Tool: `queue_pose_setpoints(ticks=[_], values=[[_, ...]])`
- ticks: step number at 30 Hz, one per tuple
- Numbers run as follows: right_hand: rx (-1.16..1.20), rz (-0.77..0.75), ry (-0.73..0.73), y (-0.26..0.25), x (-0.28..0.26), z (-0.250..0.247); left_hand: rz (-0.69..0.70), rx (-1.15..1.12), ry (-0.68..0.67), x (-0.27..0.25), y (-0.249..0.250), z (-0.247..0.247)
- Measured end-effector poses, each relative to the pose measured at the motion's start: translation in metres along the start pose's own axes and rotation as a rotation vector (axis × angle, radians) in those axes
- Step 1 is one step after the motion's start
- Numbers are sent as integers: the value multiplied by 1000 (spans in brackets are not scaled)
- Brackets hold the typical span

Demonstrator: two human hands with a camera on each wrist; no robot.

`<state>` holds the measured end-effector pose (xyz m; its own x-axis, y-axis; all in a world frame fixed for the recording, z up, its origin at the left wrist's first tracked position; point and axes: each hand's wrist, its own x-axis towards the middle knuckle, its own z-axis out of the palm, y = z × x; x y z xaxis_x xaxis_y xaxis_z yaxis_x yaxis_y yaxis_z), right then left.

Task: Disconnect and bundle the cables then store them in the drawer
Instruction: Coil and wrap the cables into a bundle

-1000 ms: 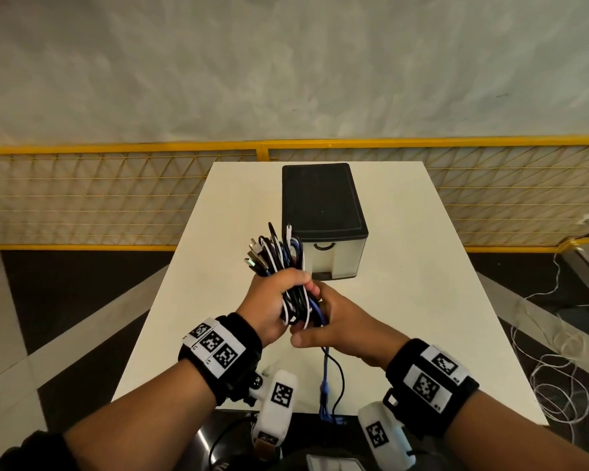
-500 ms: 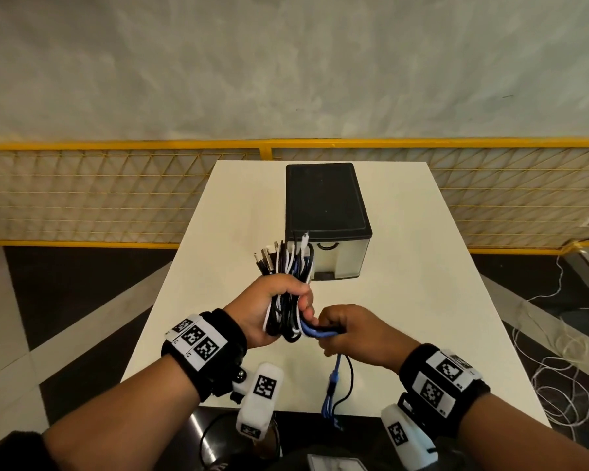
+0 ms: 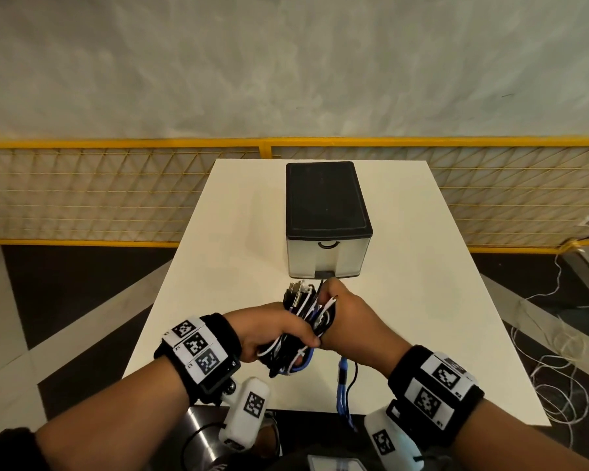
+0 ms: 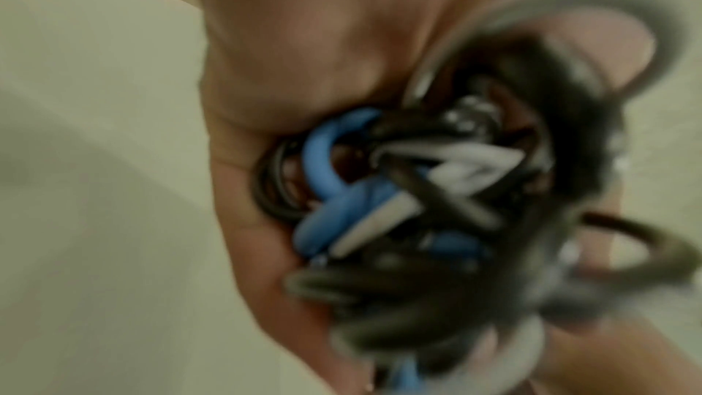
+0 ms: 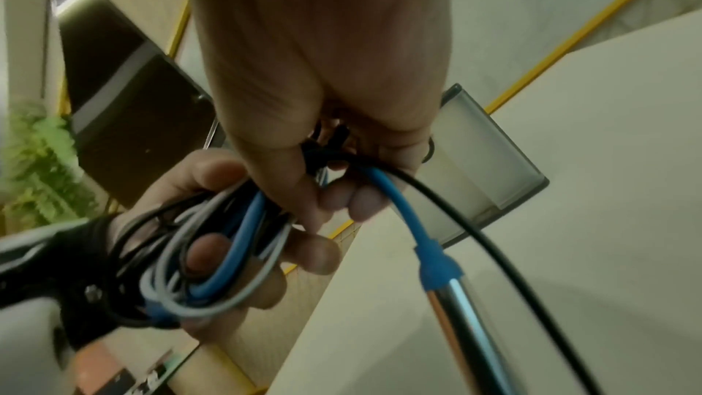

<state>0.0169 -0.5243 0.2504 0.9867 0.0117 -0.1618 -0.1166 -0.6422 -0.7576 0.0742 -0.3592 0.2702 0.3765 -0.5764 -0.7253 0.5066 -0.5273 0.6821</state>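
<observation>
1. Closest to the camera, the loose tails are hanging down: a blue cable (image 3: 342, 385) with a shiny metal plug and a thin black cable (image 3: 353, 377) are dangling off the near edge of the bench (image 3: 422, 334), just under the right hand.
2. The left hand (image 3: 269, 329) is wrapping its fingers round the lower end of the cable bundle (image 3: 300, 329), a messy wad of black, white and blue loops. So that grip is curled tight on the bundle. The left wrist view is pretty blurry, but you can make out the loops sitting in the palm (image 4: 266, 161).
3. The right hand (image 3: 349, 319) is closing over the upper part of the same bundle, right against the left hand. From the right wrist view, its fingers (image 5: 364, 200) are pinching the blue cable (image 5: 395, 206) and the black cable (image 5: 475, 221) where they're leaving the bundle.
4. A bunch of plug ends is sticking up out of the top of the bundle, pointing toward the drawer.
5. Just past the hands, the drawer unit (image 3: 327, 232) is sitting mid-bench, black top, clear front, with the drawer looking closed.
6. Behind the bench a yellow mesh fence (image 3: 116, 188) is running across, with a pale wall (image 3: 286, 62) beyond it.
</observation>
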Motion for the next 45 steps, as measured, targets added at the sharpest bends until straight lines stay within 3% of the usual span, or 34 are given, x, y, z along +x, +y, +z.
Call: queue_pose_setpoints(ticks=[10,17,20,24,27,33,40,45], values=[[-104,-111,-9,6,2,-3,242,18,14,9,-5,14],[8,-76,-221,-2,11,-19,376,-39,82,14,-8,16],[138,-68,-220,-1,12,-27,400,-61,171,15,-6,16],[508,81,-224,18,6,-32,434,-161,278,9,5,8],[520,118,-291,26,-5,-19,462,-221,340,6,20,-1],[769,151,57,-3,0,-13,441,-207,303,6,25,2],[716,205,-115,-28,-1,-10,507,-196,284,14,13,11],[878,250,-249,-17,6,-4,494,-161,217,13,7,20]])
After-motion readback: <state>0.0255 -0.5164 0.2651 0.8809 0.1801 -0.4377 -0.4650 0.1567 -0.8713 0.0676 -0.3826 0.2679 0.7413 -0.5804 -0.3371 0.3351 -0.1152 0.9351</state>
